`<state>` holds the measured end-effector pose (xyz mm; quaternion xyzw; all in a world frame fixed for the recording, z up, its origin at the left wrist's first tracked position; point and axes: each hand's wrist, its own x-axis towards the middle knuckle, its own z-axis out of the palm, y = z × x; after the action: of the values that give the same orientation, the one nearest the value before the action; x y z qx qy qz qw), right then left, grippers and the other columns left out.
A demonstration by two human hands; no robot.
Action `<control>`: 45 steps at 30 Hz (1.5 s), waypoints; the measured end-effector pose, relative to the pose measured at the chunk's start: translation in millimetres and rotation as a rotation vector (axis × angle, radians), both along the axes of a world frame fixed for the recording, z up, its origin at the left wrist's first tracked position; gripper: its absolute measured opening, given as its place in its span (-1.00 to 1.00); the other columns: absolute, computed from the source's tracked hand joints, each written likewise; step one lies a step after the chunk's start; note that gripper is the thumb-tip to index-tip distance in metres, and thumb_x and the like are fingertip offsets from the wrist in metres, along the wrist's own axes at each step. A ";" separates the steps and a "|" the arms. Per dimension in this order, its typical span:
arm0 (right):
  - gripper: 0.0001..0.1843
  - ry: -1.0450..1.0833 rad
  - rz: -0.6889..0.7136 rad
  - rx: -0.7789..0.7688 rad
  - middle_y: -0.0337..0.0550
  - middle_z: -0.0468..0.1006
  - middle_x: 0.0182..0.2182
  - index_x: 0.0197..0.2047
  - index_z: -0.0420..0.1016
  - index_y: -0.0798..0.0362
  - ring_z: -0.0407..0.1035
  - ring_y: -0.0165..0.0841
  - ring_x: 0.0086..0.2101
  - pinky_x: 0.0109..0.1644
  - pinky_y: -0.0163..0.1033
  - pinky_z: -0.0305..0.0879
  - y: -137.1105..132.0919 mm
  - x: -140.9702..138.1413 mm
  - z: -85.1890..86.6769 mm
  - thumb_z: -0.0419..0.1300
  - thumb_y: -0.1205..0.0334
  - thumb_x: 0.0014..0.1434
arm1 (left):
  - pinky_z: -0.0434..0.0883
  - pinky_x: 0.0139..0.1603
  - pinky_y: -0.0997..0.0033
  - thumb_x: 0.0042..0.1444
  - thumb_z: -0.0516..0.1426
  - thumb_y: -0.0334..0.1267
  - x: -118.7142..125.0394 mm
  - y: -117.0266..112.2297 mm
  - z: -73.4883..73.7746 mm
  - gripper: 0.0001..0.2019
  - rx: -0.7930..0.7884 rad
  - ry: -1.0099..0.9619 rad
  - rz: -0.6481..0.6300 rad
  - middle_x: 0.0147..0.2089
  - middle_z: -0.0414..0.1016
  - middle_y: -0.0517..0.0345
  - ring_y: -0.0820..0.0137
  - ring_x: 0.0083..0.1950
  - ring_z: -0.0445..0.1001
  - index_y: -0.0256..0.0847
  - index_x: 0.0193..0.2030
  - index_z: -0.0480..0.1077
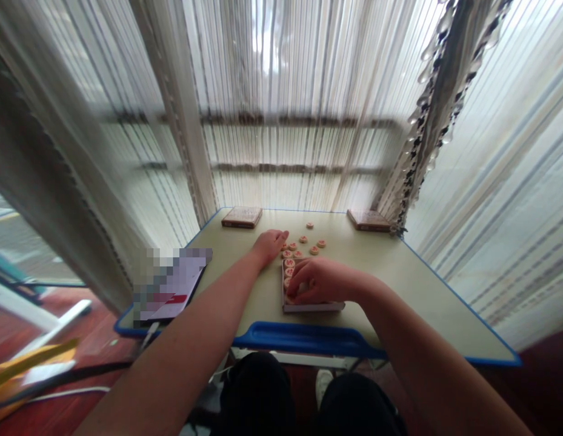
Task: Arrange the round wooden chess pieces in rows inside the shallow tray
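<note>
Round wooden Chinese chess pieces with red characters lie loose on the table, among them one piece [314, 250] on the right and another [309, 225] farther back. A shallow white-sided box [313, 307] stands near the front edge, with a column of pieces [289, 272] along its left side. My right hand [324, 280] reaches into this box, its fingers bent down and closed at a piece [289, 300] in the near left corner; the palm hides much of the inside. Beside the loose pieces, my left hand [268, 246] rests with fingers extended, close to the leftmost piece.
Two flat brown boxes lie at the far corners, one on the left [242, 217] and one on the right [369, 220]. A tablet [176, 284] with a cable is at the left edge. The blue-rimmed table [426, 309] faces string curtains [281, 151].
</note>
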<state>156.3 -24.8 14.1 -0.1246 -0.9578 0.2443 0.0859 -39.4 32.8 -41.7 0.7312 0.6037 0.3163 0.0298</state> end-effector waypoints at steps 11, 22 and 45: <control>-0.84 0.022 -0.123 0.169 -0.17 0.44 -0.38 -0.45 0.55 0.06 0.30 -0.42 -0.38 -0.18 -0.29 0.19 4.8 5.8 5.6 0.13 0.27 -0.01 | 0.26 -0.31 0.47 0.18 -0.23 0.00 -0.6 1.3 -1.6 -0.45 -0.004 -0.005 0.021 -0.34 0.51 0.00 0.39 -0.30 0.42 -0.31 -0.36 0.48; -0.81 -0.060 -0.141 0.310 -0.19 0.41 -0.40 -0.59 0.50 0.03 0.24 -0.40 -0.38 -0.09 -0.21 0.09 3.3 1.7 0.5 0.10 0.29 -0.05 | 0.23 -0.33 0.45 0.17 -0.23 0.00 0.7 0.7 0.3 -0.44 0.018 0.047 -0.003 -0.38 0.50 0.00 0.39 -0.34 0.40 -0.31 -0.41 0.47; -0.66 -0.027 -0.250 0.329 -0.07 0.42 -0.35 -0.36 0.55 0.05 0.25 -0.31 -0.30 -0.13 -0.19 0.12 5.4 -2.2 -2.2 0.10 -0.02 0.05 | 0.22 -0.33 0.43 0.18 -0.23 -0.02 2.5 0.8 2.1 -0.46 0.016 0.088 -0.004 -0.41 0.47 0.01 0.39 -0.35 0.37 -0.30 -0.42 0.45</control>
<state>154.1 -19.4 11.8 -0.2300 -0.9630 0.0702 0.1217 -36.9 33.5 -39.6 0.7457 0.6005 0.2887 -0.0021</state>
